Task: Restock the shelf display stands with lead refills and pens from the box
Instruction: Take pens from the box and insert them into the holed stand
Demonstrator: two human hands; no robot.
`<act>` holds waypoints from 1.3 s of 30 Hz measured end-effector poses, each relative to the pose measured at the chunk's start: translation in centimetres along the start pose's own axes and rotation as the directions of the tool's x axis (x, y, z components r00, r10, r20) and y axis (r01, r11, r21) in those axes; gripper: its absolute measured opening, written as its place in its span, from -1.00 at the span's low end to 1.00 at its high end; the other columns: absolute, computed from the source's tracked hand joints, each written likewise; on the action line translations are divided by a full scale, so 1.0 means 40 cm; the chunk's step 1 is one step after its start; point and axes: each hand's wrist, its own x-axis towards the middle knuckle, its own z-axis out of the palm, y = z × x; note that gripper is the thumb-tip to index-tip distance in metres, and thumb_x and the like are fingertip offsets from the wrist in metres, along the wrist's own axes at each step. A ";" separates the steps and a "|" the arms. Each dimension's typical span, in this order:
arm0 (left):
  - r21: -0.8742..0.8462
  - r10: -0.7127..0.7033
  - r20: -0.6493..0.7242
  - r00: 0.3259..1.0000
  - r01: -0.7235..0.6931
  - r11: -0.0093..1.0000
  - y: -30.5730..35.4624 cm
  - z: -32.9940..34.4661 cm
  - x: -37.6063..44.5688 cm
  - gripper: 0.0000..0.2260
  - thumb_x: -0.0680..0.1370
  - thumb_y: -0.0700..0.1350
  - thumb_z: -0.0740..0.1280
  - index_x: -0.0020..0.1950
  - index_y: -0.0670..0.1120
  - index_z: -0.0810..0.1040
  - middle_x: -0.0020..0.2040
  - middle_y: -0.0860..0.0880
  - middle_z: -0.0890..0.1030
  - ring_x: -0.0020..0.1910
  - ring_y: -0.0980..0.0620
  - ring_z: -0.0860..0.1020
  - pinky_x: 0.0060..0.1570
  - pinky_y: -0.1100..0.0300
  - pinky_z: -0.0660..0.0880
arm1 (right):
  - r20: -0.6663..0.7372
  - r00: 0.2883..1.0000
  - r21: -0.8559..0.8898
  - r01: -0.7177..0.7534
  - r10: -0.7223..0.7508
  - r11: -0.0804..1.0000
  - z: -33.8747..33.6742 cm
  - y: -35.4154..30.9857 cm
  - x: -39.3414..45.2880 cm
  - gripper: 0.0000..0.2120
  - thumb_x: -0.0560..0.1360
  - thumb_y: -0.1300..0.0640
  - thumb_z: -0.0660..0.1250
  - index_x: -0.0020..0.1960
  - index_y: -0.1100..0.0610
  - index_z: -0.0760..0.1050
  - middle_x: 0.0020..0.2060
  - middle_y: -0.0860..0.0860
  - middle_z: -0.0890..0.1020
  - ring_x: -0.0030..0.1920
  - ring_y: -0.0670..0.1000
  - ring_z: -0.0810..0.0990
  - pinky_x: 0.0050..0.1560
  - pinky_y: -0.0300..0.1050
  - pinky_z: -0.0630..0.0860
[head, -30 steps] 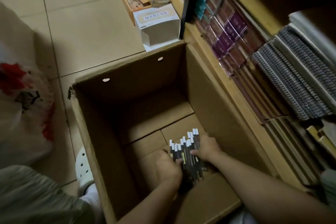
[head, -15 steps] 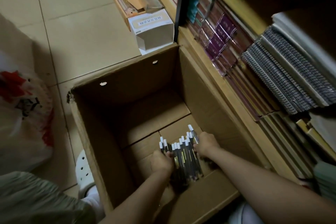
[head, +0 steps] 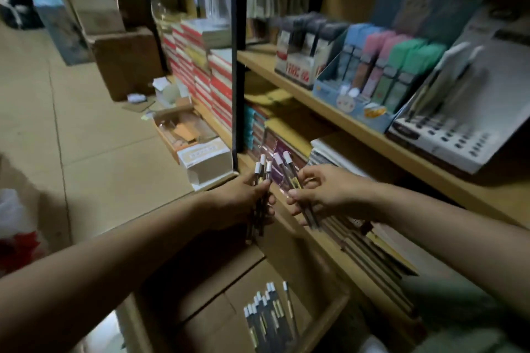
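Observation:
My left hand (head: 249,203) grips a small bunch of dark pens with white caps (head: 261,173), held upright above the cardboard box (head: 329,312). My right hand (head: 321,193) pinches two more of the same pens (head: 288,169) just to the right of them. Several pens (head: 268,315) lie on the floor of the box below. On the shelf at the right stands a grey pen display stand (head: 459,135) with rows of holes and a few pens (head: 441,77) in it. Beside it is a blue stand (head: 352,103) of pastel lead refill cases.
A wooden shelf board (head: 324,112) carries the stands; notebooks (head: 358,226) are stacked on the shelf below. A black upright post (head: 236,66) divides the shelving. A white carton (head: 205,162) and an open box of oddments (head: 180,129) sit on the tiled floor to the left.
Both hands have lifted out of the box, each holding pens, up to shelf height. The view has swung up from the box floor to the shelf with the display stands.

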 end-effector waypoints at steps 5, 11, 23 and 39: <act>-0.034 0.115 0.118 0.986 -0.111 0.993 0.168 0.095 -0.011 -0.81 0.63 -0.03 0.20 -0.07 -0.03 0.57 -0.28 -0.02 0.52 -0.38 0.08 0.50 -0.37 0.18 0.47 | -0.154 0.973 0.057 0.183 -0.173 0.981 -0.083 -0.064 -0.128 -0.81 0.44 0.22 0.43 0.03 0.27 0.60 -0.14 0.18 0.70 -0.11 0.11 0.72 -0.21 -0.10 0.65; -0.087 0.252 0.330 0.910 -0.236 0.968 0.268 0.219 -0.023 -0.75 0.61 0.04 0.24 -0.08 -0.02 0.66 -0.30 0.02 0.42 -0.45 0.15 0.33 -0.46 0.29 0.32 | -0.364 0.892 0.293 0.384 -0.270 0.876 -0.150 -0.100 -0.180 -0.63 0.31 0.22 0.48 0.07 0.34 0.61 -0.09 0.24 0.69 -0.08 0.09 0.71 -0.16 0.04 0.66; 0.033 0.441 0.201 0.874 -0.457 0.889 0.292 0.327 0.011 -0.88 0.52 -0.05 0.40 -0.10 -0.09 0.59 -0.45 0.06 0.39 -0.50 0.14 0.30 -0.50 0.30 0.24 | -0.502 0.814 0.027 0.351 -0.291 0.936 -0.204 -0.085 -0.196 -0.83 0.48 0.20 0.43 0.06 0.12 0.68 -0.09 0.13 0.72 0.00 0.19 0.69 0.02 0.14 0.63; 0.054 0.337 0.198 0.920 -0.354 0.934 0.255 0.393 0.107 -0.77 0.53 -0.02 0.38 -0.01 -0.19 0.61 -0.55 0.12 0.32 -0.58 0.18 0.26 -0.55 0.32 0.21 | -0.832 0.195 -0.457 0.289 -0.519 0.841 -0.398 -0.062 -0.196 -0.89 0.46 0.11 0.46 -0.12 -0.10 0.61 -0.12 -0.22 0.68 -0.12 -0.20 0.66 -0.02 -0.21 0.62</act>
